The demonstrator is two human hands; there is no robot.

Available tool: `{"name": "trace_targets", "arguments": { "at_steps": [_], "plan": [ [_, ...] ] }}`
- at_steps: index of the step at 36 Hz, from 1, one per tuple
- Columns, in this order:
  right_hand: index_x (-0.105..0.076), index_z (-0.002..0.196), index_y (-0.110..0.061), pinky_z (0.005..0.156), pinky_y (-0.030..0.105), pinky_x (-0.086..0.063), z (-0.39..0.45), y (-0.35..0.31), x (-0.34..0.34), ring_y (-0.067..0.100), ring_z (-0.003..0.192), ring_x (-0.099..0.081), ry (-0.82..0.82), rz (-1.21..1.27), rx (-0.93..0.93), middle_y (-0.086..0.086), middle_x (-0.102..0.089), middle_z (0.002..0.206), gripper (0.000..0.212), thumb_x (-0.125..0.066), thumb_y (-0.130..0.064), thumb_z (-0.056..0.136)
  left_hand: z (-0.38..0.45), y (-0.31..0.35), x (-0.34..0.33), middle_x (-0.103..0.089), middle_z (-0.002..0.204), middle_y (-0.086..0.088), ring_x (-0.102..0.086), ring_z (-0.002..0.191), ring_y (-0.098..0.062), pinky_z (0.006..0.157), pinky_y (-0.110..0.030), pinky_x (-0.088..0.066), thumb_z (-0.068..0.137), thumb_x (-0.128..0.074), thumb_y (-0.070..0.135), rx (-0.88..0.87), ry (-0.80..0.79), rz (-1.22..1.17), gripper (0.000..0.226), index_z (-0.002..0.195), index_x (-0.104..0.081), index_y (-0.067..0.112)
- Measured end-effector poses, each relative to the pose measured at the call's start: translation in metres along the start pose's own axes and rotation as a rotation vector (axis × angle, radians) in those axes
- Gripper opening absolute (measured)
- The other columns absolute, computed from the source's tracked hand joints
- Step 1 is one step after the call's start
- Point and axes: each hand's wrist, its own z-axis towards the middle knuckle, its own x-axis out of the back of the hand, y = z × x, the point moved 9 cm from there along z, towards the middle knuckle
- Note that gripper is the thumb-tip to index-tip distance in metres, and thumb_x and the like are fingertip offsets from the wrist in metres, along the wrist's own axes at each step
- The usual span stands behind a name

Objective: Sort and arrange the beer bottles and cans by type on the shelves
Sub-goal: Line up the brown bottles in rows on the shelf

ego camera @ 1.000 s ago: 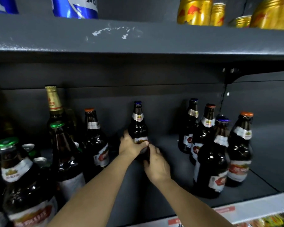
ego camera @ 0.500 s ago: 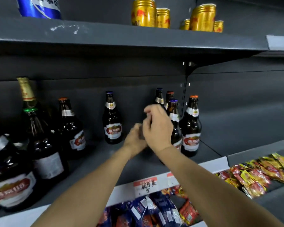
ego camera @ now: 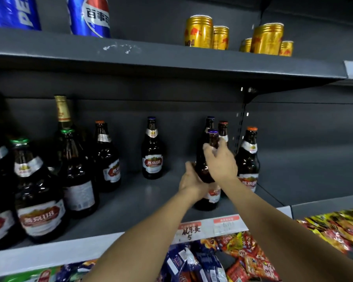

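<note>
On the middle shelf (ego camera: 130, 202) a brown beer bottle with a blue cap (ego camera: 206, 174) stands at the front of the right group. My right hand (ego camera: 222, 161) grips its neck and shoulder, and my left hand (ego camera: 192, 180) holds its body from the left. Behind it stand another blue-capped bottle (ego camera: 209, 124) and an orange-capped one (ego camera: 223, 129); a further orange-capped bottle (ego camera: 249, 157) is to the right. A lone blue-capped bottle (ego camera: 152, 149) stands mid-shelf. Several larger bottles (ego camera: 39, 192) crowd the left end.
Gold cans (ego camera: 199, 32) and blue cola cans (ego camera: 89, 16) sit on the top shelf. Snack packets (ego camera: 253, 257) fill the shelf below. A bracket and slotted upright (ego camera: 240, 127) bound the right group. Bare shelf lies between the lone bottle and the right group.
Both hands let go of the lone blue-capped bottle at mid-shelf and moved right; they now hold the front blue-capped bottle of the right group. The view has shifted right and back.
</note>
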Motion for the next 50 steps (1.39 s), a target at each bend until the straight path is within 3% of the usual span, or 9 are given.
{"name": "trace_targets", "arguments": {
  "at_steps": [3, 8, 12, 17, 21, 26, 32, 40, 50],
  "plan": [
    [-0.041, 0.108, -0.015, 0.080, 0.037, -0.046, 0.000, -0.004, -0.027, 0.027, 0.101, -0.059, -0.183, -0.003, 0.049, 0.005, -0.063, 0.105, 0.035, -0.057, -0.042, 0.093, 0.006, -0.009, 0.023, -0.064, 0.110, 0.001, -0.062, 0.102, -0.018, 0.090, -0.036, -0.053, 0.054, -0.087, 0.029, -0.004, 0.006, -0.066, 0.077, 0.114, -0.040, 0.021],
    [-0.041, 0.120, -0.018, 0.102, 0.043, -0.044, 0.000, 0.014, -0.079, 0.022, 0.113, -0.055, -0.473, 0.192, -0.065, 0.006, -0.056, 0.121, 0.063, -0.080, -0.027, 0.073, 0.020, -0.020, 0.046, -0.067, 0.104, 0.000, -0.065, 0.098, -0.016, 0.088, -0.040, -0.056, 0.062, -0.079, 0.018, -0.039, 0.019, -0.106, 0.057, 0.109, -0.046, 0.023],
    [-0.040, 0.124, -0.018, 0.102, 0.043, -0.045, 0.005, 0.026, -0.094, 0.021, 0.113, -0.056, -0.491, 0.223, -0.102, 0.005, -0.058, 0.120, 0.066, -0.081, -0.021, 0.072, 0.030, -0.018, 0.056, -0.046, 0.121, -0.002, -0.054, 0.111, -0.019, 0.083, -0.025, -0.050, 0.074, -0.074, 0.010, -0.081, 0.081, 0.095, 0.067, 0.131, -0.044, 0.028],
    [-0.041, 0.120, -0.018, 0.098, 0.043, -0.046, 0.013, 0.026, -0.099, 0.021, 0.112, -0.057, -0.409, 0.141, -0.084, 0.002, -0.059, 0.119, 0.061, -0.081, -0.028, 0.074, 0.039, -0.022, 0.073, -0.033, 0.128, 0.001, -0.038, 0.115, -0.013, 0.100, -0.029, -0.039, 0.066, -0.085, 0.024, -0.127, 0.023, 0.322, 0.099, 0.146, -0.027, 0.035],
    [-0.038, 0.127, -0.016, 0.097, 0.042, -0.046, 0.022, 0.022, -0.106, 0.023, 0.115, -0.055, -0.361, 0.066, -0.060, 0.003, -0.056, 0.124, 0.066, -0.079, -0.033, 0.078, 0.047, -0.029, 0.115, -0.042, 0.118, 0.003, -0.046, 0.118, -0.019, 0.098, -0.031, -0.041, 0.068, -0.065, -0.002, -0.145, 0.278, 0.248, 0.066, 0.128, -0.044, 0.019],
    [-0.035, 0.131, -0.014, 0.091, 0.041, -0.049, 0.037, 0.019, -0.122, 0.026, 0.113, -0.057, -0.323, 0.002, -0.074, 0.005, -0.054, 0.129, 0.070, -0.076, -0.038, 0.080, 0.046, -0.038, 0.167, -0.047, 0.125, -0.010, -0.043, 0.122, -0.028, 0.092, -0.041, -0.042, 0.078, -0.072, 0.015, -0.075, 0.660, 0.322, 0.058, 0.128, -0.043, 0.012],
    [-0.030, 0.138, -0.007, 0.085, 0.039, -0.046, 0.052, 0.015, -0.141, 0.032, 0.121, -0.053, -0.298, -0.106, -0.097, 0.012, -0.046, 0.138, 0.080, -0.073, -0.043, 0.082, 0.087, -0.063, 0.153, -0.038, 0.139, -0.013, -0.039, 0.131, -0.031, 0.106, -0.049, -0.040, 0.066, -0.085, 0.042, 0.050, 0.395, 0.133, 0.108, 0.150, -0.020, 0.023],
    [-0.019, 0.147, -0.005, 0.079, 0.038, -0.046, 0.061, 0.008, -0.151, 0.036, 0.118, -0.056, -0.248, -0.168, -0.102, 0.015, -0.038, 0.146, 0.094, -0.071, -0.047, 0.081, 0.099, -0.073, 0.159, -0.062, 0.113, 0.001, -0.060, 0.100, -0.016, 0.091, -0.032, -0.050, 0.070, -0.086, 0.019, -0.023, 0.378, 0.008, 0.082, 0.139, -0.042, 0.023],
    [-0.023, 0.144, -0.005, 0.083, 0.042, -0.048, 0.067, 0.006, -0.160, 0.038, 0.117, -0.055, -0.257, -0.190, -0.107, 0.016, -0.040, 0.143, 0.090, -0.073, -0.046, 0.080, 0.100, -0.079, 0.156, -0.058, 0.122, -0.002, -0.060, 0.107, -0.019, 0.096, -0.044, -0.051, 0.068, -0.086, 0.027, -0.044, 0.380, -0.009, 0.088, 0.141, -0.037, 0.032]
  ]
}}
